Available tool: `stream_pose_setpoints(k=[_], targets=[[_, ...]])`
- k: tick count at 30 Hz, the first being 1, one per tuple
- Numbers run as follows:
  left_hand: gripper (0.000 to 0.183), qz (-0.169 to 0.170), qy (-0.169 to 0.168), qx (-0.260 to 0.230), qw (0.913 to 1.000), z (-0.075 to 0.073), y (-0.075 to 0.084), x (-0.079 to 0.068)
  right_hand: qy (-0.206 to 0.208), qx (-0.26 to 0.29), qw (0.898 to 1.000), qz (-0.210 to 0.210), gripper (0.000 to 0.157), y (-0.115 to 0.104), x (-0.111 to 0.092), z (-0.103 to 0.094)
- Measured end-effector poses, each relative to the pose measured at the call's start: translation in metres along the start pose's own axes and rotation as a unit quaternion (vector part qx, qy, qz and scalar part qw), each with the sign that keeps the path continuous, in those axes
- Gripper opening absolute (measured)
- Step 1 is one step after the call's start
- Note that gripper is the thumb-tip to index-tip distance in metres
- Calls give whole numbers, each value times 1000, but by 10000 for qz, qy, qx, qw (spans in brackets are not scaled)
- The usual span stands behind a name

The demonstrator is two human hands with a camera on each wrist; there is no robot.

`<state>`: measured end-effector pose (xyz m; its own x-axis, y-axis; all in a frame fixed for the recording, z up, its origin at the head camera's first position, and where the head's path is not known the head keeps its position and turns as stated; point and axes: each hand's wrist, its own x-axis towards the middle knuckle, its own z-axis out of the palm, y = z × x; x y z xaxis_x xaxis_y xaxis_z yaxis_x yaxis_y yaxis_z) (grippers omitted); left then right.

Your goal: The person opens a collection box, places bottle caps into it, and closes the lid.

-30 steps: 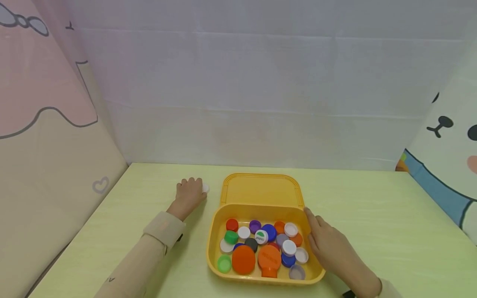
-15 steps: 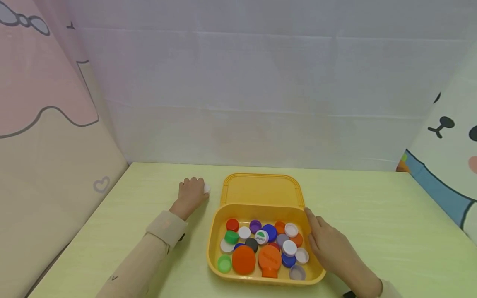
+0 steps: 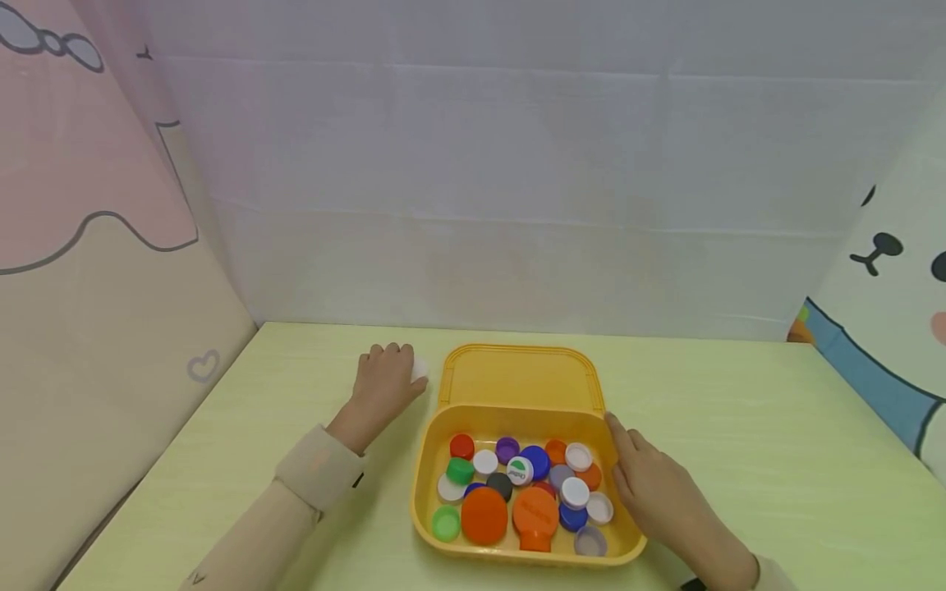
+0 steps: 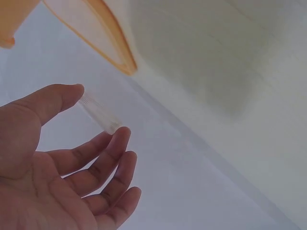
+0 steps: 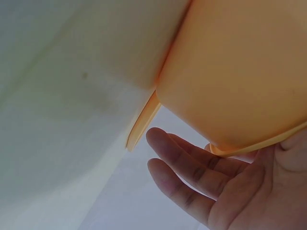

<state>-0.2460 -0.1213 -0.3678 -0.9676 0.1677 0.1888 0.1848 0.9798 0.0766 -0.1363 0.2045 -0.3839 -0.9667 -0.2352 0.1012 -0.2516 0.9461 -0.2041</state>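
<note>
My left hand (image 3: pixel 383 382) pinches a white bottle cap (image 4: pixel 101 111) between thumb and fingertips. In the left wrist view the cap is held on edge, above the table. Mostly hidden by the fingers, it shows in the head view as a pale patch right of the knuckles. My right hand (image 3: pixel 661 488) rests along the right rim of a yellow plastic box (image 3: pixel 528 559), index finger and thumb on the rim. Its other fingers (image 5: pixel 177 158) extend loosely outside the wall. Inside the box lie several bottle caps, among them an orange cap (image 3: pixel 484 515) and a green cap (image 3: pixel 446 523).
Behind the box its yellow lid (image 3: pixel 521 377) lies flat on the pale green table (image 3: pixel 739 427). A white cloth (image 3: pixel 473 205) hangs at the back, and printed panels stand at both sides, the right one with a cartoon animal (image 3: pixel 887 271).
My left hand has shifted slightly right and up toward the lid, carrying the white bottle cap with it. The right hand and the box stay in place.
</note>
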Motion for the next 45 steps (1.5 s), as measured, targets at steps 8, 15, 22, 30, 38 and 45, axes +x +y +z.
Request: stream_pose_setpoints(k=[8, 15, 22, 30, 38, 45], targets=[[35, 502, 640, -35, 9967, -20, 22, -24, 74, 23, 10000, -44, 52, 1, 0, 0], [40, 806, 603, -163, 9948, -32, 44, -46, 146, 20, 9999, -39, 51, 1, 0, 1], [40, 1158, 218, -127, 9929, -39, 65, -65, 73, 19, 10000, -3, 52, 2, 0, 1], [40, 1526, -150, 55, 9882, -35, 81, -79, -26, 21, 10000, 45, 53, 1, 0, 1], [39, 1657, -629, 172, 9840, -28, 87, -83, 19, 32, 10000, 33, 53, 2, -1, 1], [42, 1679, -870, 328, 9814, -22, 89, -83, 34, 25, 10000, 27, 52, 1, -1, 0]])
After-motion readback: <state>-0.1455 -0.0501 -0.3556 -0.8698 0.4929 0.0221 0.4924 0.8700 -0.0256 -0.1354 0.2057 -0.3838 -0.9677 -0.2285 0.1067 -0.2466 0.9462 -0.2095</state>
